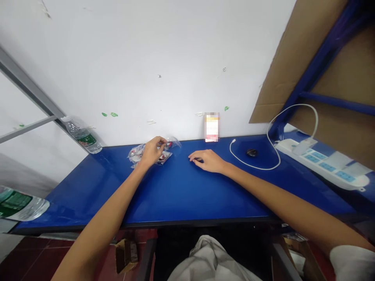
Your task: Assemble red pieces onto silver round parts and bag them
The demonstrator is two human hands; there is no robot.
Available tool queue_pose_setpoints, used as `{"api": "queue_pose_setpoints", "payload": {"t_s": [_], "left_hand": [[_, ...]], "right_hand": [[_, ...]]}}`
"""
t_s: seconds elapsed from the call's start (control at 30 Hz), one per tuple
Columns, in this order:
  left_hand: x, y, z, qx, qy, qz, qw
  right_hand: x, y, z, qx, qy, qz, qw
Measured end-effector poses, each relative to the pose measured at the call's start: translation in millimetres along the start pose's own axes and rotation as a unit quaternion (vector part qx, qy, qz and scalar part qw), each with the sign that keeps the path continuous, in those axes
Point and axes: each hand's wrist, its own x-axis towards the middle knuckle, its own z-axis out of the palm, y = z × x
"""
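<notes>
A blue table point(205, 195) is stretching along a white wall point(187, 58), which is carrying two small screws and a few green scraps; below, a floor of red tiles point(32, 253) is showing. On the right side, a cardboard sheet point(275, 70) is covering part of the wall beside a blue metal frame point(313, 54). Two clear bottles, one near the wall point(83, 136) and one nearer to the front edge point(20, 205), are occupying the left side; both are wearing green labels, whose writing I cannot read. One bright screen point(212, 128) is leaning on the wall, but its content is blurred. One white power strip point(322, 164), one white cable point(254, 168) and one small black object point(251, 152) are lying at the right. The clear plastic bags point(136, 153) with small parts are lying near the wall, under and beside the left hand point(154, 150); I cannot count them surely. Its thumb and forefinger are pinching one small clear bag point(173, 143) with something red inside. The right hand point(209, 161) is resting at the table, near the bags but apart, its fingers loosely bent and grasping nothing.
</notes>
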Motion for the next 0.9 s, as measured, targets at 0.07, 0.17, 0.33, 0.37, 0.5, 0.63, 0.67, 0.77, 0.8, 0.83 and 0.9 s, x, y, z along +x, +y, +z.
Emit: {"api": "queue_pose_setpoints", "payload": {"t_s": [0.07, 0.17, 0.33, 0.37, 0.5, 0.63, 0.67, 0.77, 0.8, 0.83, 0.9], "left_hand": [[0.4, 2.7, -0.2, -0.021, 0.003, -0.019, 1.000], [1.5, 7.2, -1.3, -0.092, 0.023, -0.060, 0.994], [1.0, 17.2, -4.1, -0.259, -0.018, -0.133, 0.956], [0.2, 20.0, -4.0, -0.284, -0.034, -0.142, 0.948], [-3.8, 33.7, 0.6, -0.316, -0.094, -0.139, 0.934], [-7.6, 46.8, 8.6, -0.310, -0.160, -0.125, 0.929], [-8.4, 49.1, 10.2, -0.313, -0.168, -0.120, 0.927], [-9.8, 54.0, 12.6, -0.315, -0.175, -0.106, 0.927], [-9.9, 55.0, 12.5, -0.314, -0.172, -0.102, 0.928], [-9.9, 55.7, 12.3, -0.312, -0.168, -0.098, 0.930], [-9.6, 55.6, 12.0, -0.310, -0.158, -0.090, 0.933]], "right_hand": [[-0.1, -0.4, -0.5, 0.000, 0.001, 0.001, 1.000], [-0.3, -0.5, -1.2, 0.000, -0.002, 0.004, 1.000], [-0.8, 1.6, 2.4, 0.044, 0.003, 0.025, 0.999], [-0.6, 1.7, 4.0, 0.071, 0.010, 0.041, 0.997], [1.7, -1.1, 9.8, 0.182, 0.077, 0.114, 0.974], [3.5, -4.7, 10.4, 0.178, 0.102, 0.115, 0.972], [3.7, -4.9, 10.0, 0.178, 0.098, 0.107, 0.973], [4.5, -3.0, 9.4, 0.204, 0.094, 0.101, 0.969], [5.0, -1.5, 9.8, 0.227, 0.095, 0.109, 0.963], [5.7, 0.2, 10.6, 0.257, 0.092, 0.120, 0.955], [7.2, 4.3, 12.7, 0.325, 0.081, 0.141, 0.932]]}}
